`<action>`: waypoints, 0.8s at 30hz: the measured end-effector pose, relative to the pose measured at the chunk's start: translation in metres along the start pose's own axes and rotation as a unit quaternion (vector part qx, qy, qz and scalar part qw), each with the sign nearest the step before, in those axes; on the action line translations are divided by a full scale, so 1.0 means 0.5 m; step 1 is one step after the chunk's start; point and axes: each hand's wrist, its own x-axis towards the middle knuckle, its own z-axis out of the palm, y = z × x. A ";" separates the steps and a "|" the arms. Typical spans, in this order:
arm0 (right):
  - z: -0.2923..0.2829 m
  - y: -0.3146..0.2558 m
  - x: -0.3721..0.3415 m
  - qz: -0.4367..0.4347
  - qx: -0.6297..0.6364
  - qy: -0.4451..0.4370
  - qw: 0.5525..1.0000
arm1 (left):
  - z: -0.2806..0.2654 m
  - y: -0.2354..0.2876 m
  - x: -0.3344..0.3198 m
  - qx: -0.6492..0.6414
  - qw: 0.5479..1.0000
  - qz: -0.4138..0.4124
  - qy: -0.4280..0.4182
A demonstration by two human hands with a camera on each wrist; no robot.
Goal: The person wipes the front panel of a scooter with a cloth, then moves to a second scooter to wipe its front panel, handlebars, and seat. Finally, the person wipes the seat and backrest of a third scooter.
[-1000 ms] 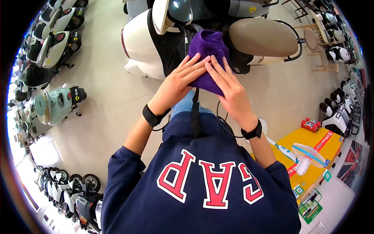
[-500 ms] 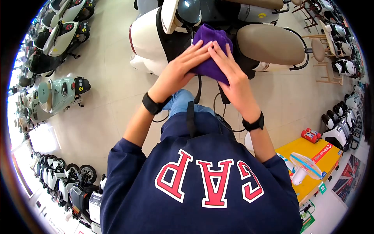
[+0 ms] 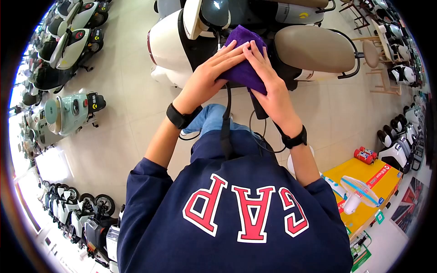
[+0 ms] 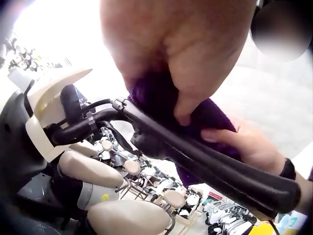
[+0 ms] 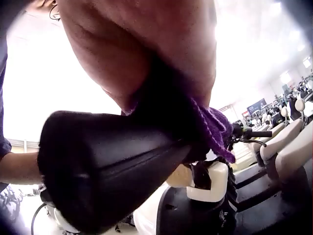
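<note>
Up at the handlebar of a cream scooter [image 3: 170, 50], the purple towel [image 3: 244, 73] has crept further from the person's body than it was a second ago, and both hands went with it. Back then the towel hung low enough that I couldn't make out the end of the black grip [image 5: 83, 166] from the head cam; now that end pokes out bare below the right hand [image 3: 273, 86]. The head moved a bit too, but the tan seat [image 3: 314, 49] barely budged, so I'd say the towel really slid. The tall rolled fold on top is also down to a smaller peak.

What that means, as far as I can judge: the rubbing has worked inward, and the outer end isn't getting any contact right now.

Fingers: on the left hand [image 3: 209, 77] they're pretty much straight, laid against the towel, tips meeting the other hand's over the top. Same deal on the right: long and straight, pressing rather than curled round. The left wrist cam shows both thumbs against the towel too. Can't see the far side of it, so no idea how hard either one squeezes.
</note>
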 end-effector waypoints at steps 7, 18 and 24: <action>-0.020 -0.056 -0.083 0.017 -0.093 -0.070 0.993 | 0.024 0.053 -0.076 0.008 0.997 -0.026 -0.069; -0.089 -0.104 0.002 -0.079 -0.199 -0.056 0.975 | -0.046 0.082 -0.002 0.122 0.990 0.075 0.007; -0.026 -0.019 0.011 -0.044 -0.123 -0.048 0.990 | -0.024 0.023 -0.017 0.030 1.000 0.007 -0.002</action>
